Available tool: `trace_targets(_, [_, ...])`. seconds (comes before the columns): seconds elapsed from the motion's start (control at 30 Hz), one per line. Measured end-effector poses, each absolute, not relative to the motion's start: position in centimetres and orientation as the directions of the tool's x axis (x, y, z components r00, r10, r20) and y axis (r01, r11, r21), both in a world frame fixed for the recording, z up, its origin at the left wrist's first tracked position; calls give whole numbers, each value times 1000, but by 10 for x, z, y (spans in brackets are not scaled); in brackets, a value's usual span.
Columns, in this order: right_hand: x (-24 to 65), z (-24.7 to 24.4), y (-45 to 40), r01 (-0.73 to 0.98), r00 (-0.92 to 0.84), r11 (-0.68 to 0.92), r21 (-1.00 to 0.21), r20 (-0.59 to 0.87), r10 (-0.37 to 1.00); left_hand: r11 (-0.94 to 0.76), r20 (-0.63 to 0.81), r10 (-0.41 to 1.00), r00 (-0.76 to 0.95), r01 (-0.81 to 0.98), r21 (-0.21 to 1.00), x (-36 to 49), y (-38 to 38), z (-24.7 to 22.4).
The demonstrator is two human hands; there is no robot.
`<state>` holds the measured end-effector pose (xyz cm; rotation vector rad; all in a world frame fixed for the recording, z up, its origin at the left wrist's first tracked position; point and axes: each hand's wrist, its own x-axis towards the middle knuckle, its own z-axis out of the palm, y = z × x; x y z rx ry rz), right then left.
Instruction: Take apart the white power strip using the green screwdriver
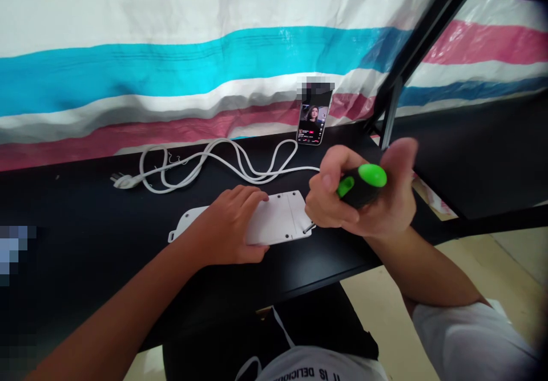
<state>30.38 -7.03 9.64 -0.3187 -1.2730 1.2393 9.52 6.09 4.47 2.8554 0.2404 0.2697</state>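
Observation:
A white power strip point(274, 218) lies on the black table, its flat side with several screw holes facing up. My left hand point(235, 221) is closed over its middle, fingers at the far edge and thumb at the near edge. Above its right end, my right hand point(359, 193) has its fingers wrapped round a screwdriver point(363, 190) with a black and green handle, the thumb lifted away. The screwdriver's metal shaft points down to a corner hole of the strip; whether a screw sits there, I cannot tell.
Behind the strip lies a looped white cord point(240, 167) ending in a plug point(124, 181). A phone point(314, 116) showing a video leans upright against the striped sheet point(192, 73). A black metal frame point(419, 50) rises at the right. The table's front edge point(317, 290) is close by.

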Motion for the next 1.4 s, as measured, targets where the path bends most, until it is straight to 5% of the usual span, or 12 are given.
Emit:
trace_targets(0.2, [312,113,-86,-538,-122,257,-803,375,919,-943,170,201,965,144,300,95,60,47])
trace_targets(0.87, [327,122,-88,-484,-3,331,-810,380,925,-955,181,187,966,136,262,95,56,48])
trace_targets(1.4, [333,109,-77,-608,-171,251,-754,433,885,-960,196,178,964,126,251,93,58,45])
